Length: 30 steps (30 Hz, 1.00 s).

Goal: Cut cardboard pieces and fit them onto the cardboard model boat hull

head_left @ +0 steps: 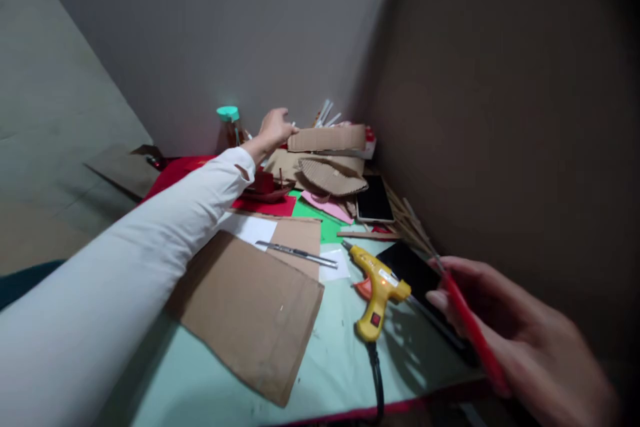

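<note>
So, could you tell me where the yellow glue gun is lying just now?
In the head view the yellow glue gun lies on the table right of centre, between the large cardboard sheet and the right hand.

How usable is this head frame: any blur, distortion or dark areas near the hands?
Head view: the right hand and its red stick are motion-blurred; the left hand, reaching to the cardboard pile, is fairly sharp. Wide-angle distortion bends the walls and stretches the white sleeve. The right side is dark; the glue gun is well lit.
</note>
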Tool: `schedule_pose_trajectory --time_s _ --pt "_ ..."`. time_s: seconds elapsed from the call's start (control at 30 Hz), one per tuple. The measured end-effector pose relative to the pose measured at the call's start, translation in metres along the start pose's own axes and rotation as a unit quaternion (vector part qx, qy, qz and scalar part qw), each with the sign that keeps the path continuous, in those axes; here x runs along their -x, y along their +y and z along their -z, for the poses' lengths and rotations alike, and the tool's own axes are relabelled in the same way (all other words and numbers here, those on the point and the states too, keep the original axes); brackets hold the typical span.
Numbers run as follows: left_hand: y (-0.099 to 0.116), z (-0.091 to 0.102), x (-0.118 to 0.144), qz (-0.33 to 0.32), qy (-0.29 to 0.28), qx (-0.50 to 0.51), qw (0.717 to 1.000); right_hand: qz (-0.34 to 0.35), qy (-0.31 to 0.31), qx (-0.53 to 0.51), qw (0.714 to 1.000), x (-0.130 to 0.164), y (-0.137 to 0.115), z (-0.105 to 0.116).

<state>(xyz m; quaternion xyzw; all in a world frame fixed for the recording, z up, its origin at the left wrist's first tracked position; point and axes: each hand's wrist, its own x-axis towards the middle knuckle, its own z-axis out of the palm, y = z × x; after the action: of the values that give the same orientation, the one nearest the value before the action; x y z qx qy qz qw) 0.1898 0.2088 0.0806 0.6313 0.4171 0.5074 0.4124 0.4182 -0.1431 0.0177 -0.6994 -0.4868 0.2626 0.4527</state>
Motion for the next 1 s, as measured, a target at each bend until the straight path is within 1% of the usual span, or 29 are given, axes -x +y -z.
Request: schedule_pose_trajectory --time_s 0.07,0.13,0.2,0.27,0.3,0.33,0.4,0.47,0.53,0.6,0.67,0.73,0.8,0.87,0.93,0.97,1.0 --pt "0.005 0.017 0.026 0.006 -0.069 -0.099 0.993 -0.005 -0.001 0.0 1.0 0.004 0.007 0.0" --pt "0.011 0.034 0.066 0.011 -0.173 -0.175 0.969 0.006 -0.012 0.012 1.0 0.008 0.012 -0.003" --pt "0.017 0.051 0.115 0.012 -0.287 -0.231 0.93 0.021 -0.024 0.025 0.999 0.011 0.01 -0.008" --pt "0.019 0.065 0.162 0.008 -0.4 -0.279 0.873 0.032 -0.035 0.031 0.998 0.013 0.003 -0.014" --pt "0.018 0.07 0.18 -0.001 -0.433 -0.303 0.849 0.04 -0.041 0.031 0.998 0.014 -0.001 -0.017" --pt "0.017 0.075 0.195 -0.015 -0.452 -0.327 0.829 0.048 -0.05 0.031 0.997 0.015 -0.006 -0.021" --pt "0.012 0.079 0.212 -0.041 -0.472 -0.372 0.798 0.069 -0.062 0.028 0.995 0.016 -0.015 -0.029" --pt "0.006 0.079 0.217 -0.055 -0.483 -0.401 0.777 0.085 -0.068 0.031 0.994 0.017 -0.022 -0.037" --pt "0.0 0.075 0.215 -0.059 -0.488 -0.412 0.767 0.095 -0.069 0.027 0.993 0.019 -0.027 -0.044" --pt "-0.003 0.072 0.211 -0.053 -0.488 -0.406 0.771 0.098 -0.072 0.003 0.993 0.021 -0.028 -0.049" --pt "-0.003 0.073 0.205 -0.036 -0.484 -0.383 0.786 0.095 -0.078 -0.046 0.991 0.022 -0.029 -0.051" --pt "0.005 0.081 0.198 -0.01 -0.469 -0.348 0.812 0.081 -0.082 -0.1 0.988 0.023 -0.031 -0.05" --pt "0.02 0.095 0.19 0.018 -0.432 -0.306 0.848 0.064 -0.076 -0.129 0.987 0.022 -0.035 -0.046" --pt "0.039 0.113 0.186 0.038 -0.374 -0.258 0.89 0.052 -0.052 -0.141 0.987 0.022 -0.039 -0.044" --pt "0.055 0.127 0.189 0.048 -0.293 -0.189 0.936 0.046 -0.025 -0.157 0.986 0.021 -0.043 -0.044" --pt "0.06 0.131 0.194 0.06 -0.236 -0.134 0.961 0.046 -0.023 -0.165 0.985 0.021 -0.043 -0.046" --pt "0.062 0.132 0.2 0.096 -0.156 -0.033 0.983 0.047 -0.034 -0.172 0.983 0.02 -0.043 -0.049"
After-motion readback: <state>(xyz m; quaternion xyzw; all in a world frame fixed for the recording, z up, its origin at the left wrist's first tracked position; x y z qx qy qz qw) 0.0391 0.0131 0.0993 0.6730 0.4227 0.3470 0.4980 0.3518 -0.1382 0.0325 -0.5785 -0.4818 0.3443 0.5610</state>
